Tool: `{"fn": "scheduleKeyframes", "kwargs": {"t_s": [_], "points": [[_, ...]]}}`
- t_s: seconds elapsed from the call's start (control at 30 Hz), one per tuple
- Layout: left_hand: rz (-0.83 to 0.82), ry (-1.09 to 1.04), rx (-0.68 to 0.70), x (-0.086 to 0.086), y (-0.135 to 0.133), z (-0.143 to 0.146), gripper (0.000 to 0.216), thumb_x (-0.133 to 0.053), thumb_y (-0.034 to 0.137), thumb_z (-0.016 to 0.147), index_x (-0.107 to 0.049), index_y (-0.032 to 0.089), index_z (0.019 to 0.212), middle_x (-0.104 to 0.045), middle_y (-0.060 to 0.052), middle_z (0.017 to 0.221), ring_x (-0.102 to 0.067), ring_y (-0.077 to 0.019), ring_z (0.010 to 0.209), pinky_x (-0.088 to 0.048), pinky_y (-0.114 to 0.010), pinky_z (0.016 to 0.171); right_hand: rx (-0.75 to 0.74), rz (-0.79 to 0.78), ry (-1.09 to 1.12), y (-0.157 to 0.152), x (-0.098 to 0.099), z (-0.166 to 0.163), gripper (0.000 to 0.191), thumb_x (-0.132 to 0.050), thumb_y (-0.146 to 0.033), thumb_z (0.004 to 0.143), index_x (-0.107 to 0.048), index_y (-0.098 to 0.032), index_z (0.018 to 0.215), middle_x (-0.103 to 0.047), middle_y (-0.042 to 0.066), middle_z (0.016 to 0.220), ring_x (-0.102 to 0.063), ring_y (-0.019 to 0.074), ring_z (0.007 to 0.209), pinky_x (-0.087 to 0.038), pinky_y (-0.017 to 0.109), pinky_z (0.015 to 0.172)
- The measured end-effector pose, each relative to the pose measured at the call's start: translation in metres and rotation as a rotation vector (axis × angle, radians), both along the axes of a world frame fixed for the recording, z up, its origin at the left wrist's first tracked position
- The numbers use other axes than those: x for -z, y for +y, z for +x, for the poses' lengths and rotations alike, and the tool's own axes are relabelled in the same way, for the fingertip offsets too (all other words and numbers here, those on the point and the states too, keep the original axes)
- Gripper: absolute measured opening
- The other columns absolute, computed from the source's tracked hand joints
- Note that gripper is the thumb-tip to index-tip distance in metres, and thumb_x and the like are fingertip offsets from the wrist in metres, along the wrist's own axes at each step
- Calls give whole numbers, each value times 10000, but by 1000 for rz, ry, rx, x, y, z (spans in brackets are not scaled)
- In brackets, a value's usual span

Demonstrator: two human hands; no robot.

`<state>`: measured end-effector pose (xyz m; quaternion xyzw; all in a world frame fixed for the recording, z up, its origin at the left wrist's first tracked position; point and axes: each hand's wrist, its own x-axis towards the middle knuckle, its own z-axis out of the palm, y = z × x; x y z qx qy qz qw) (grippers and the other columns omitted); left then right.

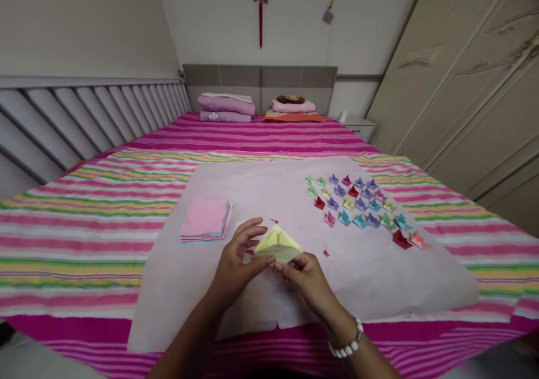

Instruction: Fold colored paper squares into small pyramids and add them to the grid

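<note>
A partly folded piece of pale yellow origami paper is held up over a large white sheet, its pointed top facing away from me. My left hand has its thumb on the lower edge of the paper, with the fingers curved behind the left side. Gripping the lower right edge between thumb and fingers is my right hand, which wears a bracelet of white beads at the wrist. Some fingertips are hidden behind the paper.
The white sheet lies on a striped bed. A stack of coloured square paper sits at left. Several small folded paper boats stand in rows at right. Small red bits lie nearby.
</note>
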<state>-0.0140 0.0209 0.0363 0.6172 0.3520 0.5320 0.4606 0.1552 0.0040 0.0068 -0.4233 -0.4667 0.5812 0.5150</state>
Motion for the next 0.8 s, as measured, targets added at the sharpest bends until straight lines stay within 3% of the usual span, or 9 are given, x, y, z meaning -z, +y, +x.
{"fn": "scheduleKeyframes", "kwargs": {"t_s": [0.1, 0.2, 0.4, 0.53, 0.7, 0.8], "points": [[-93, -113, 73, 0, 2, 3, 471, -788, 185, 667, -641, 251, 1109, -490, -98, 1378, -533, -254, 1196, -451, -383, 979, -31, -6, 6, -1, -1, 0, 200, -792, -355, 640, -717, -170, 651, -625, -7, 557, -457, 98, 479, -366, 228, 467], [-154, -172, 95, -2, 2, 7, 333, -792, 174, 643, -679, 204, 954, -546, -99, 1325, -533, -253, 1206, -458, -353, 973, -48, -20, 1, -2, -1, 0, 202, -795, -351, 632, -722, -167, 669, -635, -5, 570, -462, 95, 483, -369, 227, 475], [-354, -176, 63, -4, -2, 10, 366, -807, 200, 606, -614, 206, 916, -601, -92, 1267, -661, -183, 842, -539, -284, 670, -63, -25, 0, -2, 0, -2, 213, -788, -362, 640, -712, -165, 659, -612, -13, 546, -449, 92, 470, -360, 228, 470], [-310, -100, 30, -5, -3, 10, 227, -789, 245, 626, -590, 178, 711, -638, -85, 1185, -641, -186, 857, -511, -253, 646, -69, -21, -10, -1, 3, -2, 212, -789, -364, 646, -715, -167, 660, -605, -15, 535, -450, 91, 467, -351, 225, 464], [-275, 28, 12, -3, -4, 9, 93, -730, 253, 686, -692, 192, 745, -662, -10, 718, -583, -140, 636, -471, -242, 578, -75, -13, 2, 0, 4, -1, 226, -788, -386, 653, -717, -172, 667, -635, 0, 565, -474, 100, 482, -377, 231, 475], [-281, 34, -22, 0, -5, 8, 91, -726, 229, 666, -728, 196, 751, -697, -19, 746, -585, -140, 617, -464, -245, 564, -89, -7, 13, -1, 2, -1, 250, -782, -410, 663, -715, -172, 696, -646, 3, 588, -476, 102, 484, -389, 237, 483]]}}
